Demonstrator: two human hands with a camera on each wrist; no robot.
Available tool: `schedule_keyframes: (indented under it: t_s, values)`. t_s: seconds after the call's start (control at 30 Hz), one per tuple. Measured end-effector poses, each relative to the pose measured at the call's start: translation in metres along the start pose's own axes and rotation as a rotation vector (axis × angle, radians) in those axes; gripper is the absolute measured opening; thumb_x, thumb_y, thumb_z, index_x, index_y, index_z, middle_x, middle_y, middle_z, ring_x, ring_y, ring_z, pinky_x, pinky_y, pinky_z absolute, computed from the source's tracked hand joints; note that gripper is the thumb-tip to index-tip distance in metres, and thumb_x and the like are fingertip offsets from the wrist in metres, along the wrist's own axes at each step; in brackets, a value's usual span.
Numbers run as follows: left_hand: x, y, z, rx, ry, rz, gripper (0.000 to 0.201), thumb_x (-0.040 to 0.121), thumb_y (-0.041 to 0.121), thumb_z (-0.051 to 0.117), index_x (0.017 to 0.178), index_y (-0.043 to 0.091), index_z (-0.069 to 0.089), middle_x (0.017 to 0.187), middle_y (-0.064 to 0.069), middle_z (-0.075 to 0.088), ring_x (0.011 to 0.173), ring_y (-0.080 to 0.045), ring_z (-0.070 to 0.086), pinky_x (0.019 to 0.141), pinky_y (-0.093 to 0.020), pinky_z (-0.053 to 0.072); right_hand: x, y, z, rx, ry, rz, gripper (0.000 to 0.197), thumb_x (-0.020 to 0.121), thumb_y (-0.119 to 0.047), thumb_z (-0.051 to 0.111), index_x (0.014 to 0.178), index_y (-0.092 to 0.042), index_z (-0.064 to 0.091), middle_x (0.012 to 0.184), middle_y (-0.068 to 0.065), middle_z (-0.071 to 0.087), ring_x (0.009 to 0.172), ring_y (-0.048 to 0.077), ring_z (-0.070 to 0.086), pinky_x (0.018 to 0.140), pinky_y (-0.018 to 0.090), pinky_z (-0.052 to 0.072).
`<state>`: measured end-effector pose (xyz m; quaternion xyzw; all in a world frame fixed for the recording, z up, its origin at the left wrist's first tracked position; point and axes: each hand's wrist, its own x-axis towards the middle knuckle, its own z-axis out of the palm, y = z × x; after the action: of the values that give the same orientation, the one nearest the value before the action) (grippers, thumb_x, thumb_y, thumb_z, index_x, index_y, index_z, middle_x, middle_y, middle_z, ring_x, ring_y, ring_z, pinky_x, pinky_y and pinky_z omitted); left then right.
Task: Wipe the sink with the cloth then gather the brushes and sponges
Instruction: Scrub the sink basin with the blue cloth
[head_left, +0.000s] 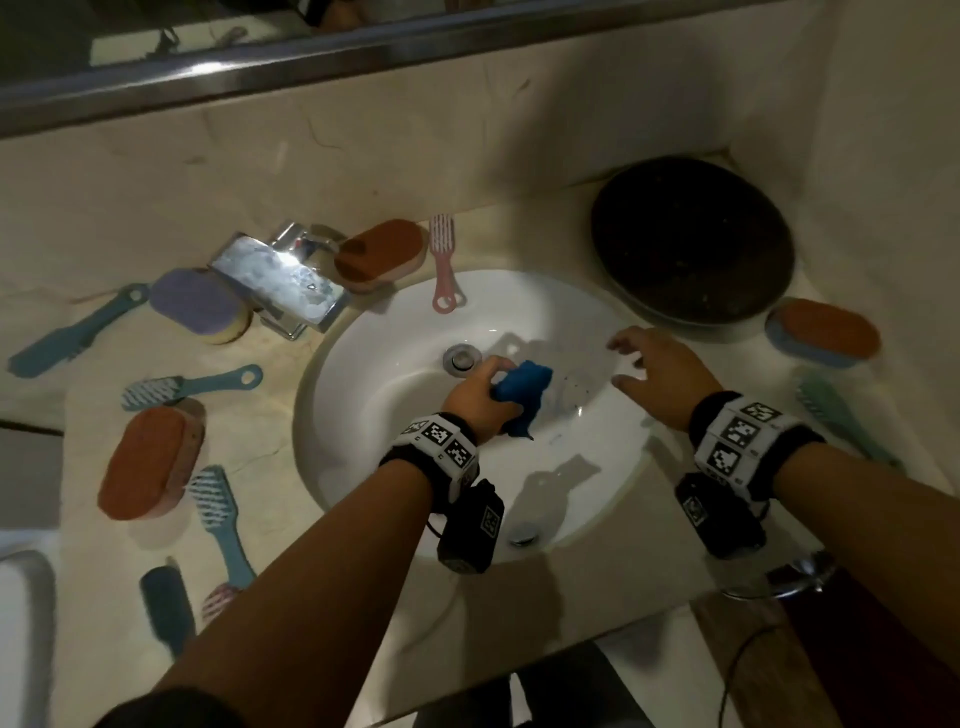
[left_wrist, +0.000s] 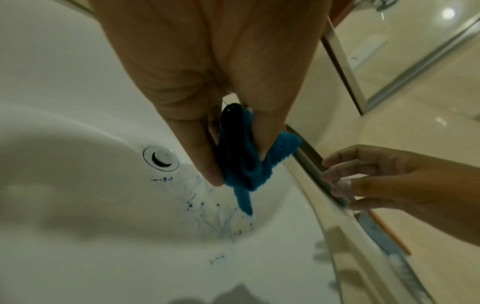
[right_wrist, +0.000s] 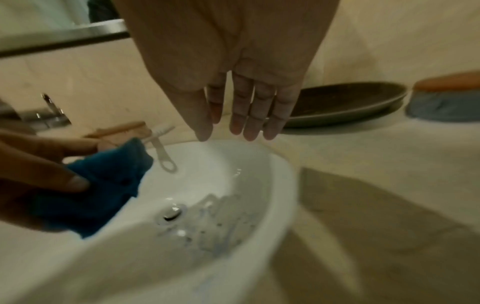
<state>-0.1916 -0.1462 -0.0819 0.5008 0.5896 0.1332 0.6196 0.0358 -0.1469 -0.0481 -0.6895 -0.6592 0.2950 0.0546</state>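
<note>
My left hand grips a bunched blue cloth over the white sink, just right of the drain. In the left wrist view the cloth hangs from the pinching fingers above blue specks on the bowl. My right hand hovers open over the sink's right rim, fingers straight and holding nothing. Several brushes and sponges lie around the sink: a pink brush, orange sponges, a purple sponge, teal brushes.
A chrome tap stands at the sink's back left. A dark round plate sits on the counter at the back right. A pale green brush lies by the right edge. A dark brush lies at the front left.
</note>
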Motion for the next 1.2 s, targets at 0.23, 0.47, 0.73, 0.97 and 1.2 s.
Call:
schedule_keyframes:
  t_s: [0.23,0.47,0.73,0.97,1.2]
  values:
    - [0.035,-0.010,0.047,0.170,-0.077,-0.013,0.044,0.092,0.009,0.054,0.134,0.021,0.048,0.128,-0.013,0.052,0.109,-0.035,0.058,0.083,-0.044,0.056,-0.002,0.062,0.000,-0.314,-0.167,0.164,0.076,0.085,-0.036,0.062,0.148,-0.029,0.020,0.159,0.005,0.007,0.143,0.029,0.015,0.115,0.039,0.022]
    - [0.051,-0.009,0.098,0.451,-0.262,0.084,0.042,0.088,0.021,0.064,0.130,0.020,0.057,0.133,-0.010,0.054,0.118,-0.027,0.053,0.099,-0.029,0.043,-0.002,0.074,0.003,-0.309,-0.102,0.180,0.081,0.089,-0.045,0.053,0.150,-0.027,0.004,0.160,0.002,-0.003,0.147,0.028,0.002,0.119,0.047,0.015]
    - [0.091,-0.001,0.075,0.724,-0.312,0.091,0.044,0.086,0.021,0.067,0.129,0.020,0.058,0.135,-0.008,0.053,0.123,-0.024,0.050,0.103,-0.021,0.034,0.015,0.085,-0.009,-0.255,-0.187,0.211,0.086,0.086,-0.051,0.055,0.149,-0.037,-0.001,0.159,-0.002,-0.011,0.146,0.032,-0.004,0.117,0.054,0.014]
    - [0.080,0.007,0.097,0.726,-0.390,0.261,0.044,0.086,0.025,0.066,0.129,0.023,0.057,0.133,-0.009,0.052,0.121,-0.025,0.048,0.101,-0.027,0.034,0.013,0.090,-0.014,-0.279,-0.247,0.220,0.080,0.087,-0.048,0.055,0.147,-0.042,0.004,0.159,0.005,-0.006,0.146,0.031,-0.003,0.118,0.048,0.012]
    - [0.089,-0.017,0.074,0.835,-0.378,0.189,0.042,0.089,0.018,0.062,0.130,0.018,0.057,0.133,-0.009,0.056,0.123,-0.025,0.051,0.103,-0.027,0.036,0.016,0.093,-0.016,-0.275,-0.294,0.215,0.086,0.085,-0.048,0.058,0.146,-0.046,-0.003,0.159,0.005,-0.009,0.146,0.030,-0.009,0.116,0.056,0.012]
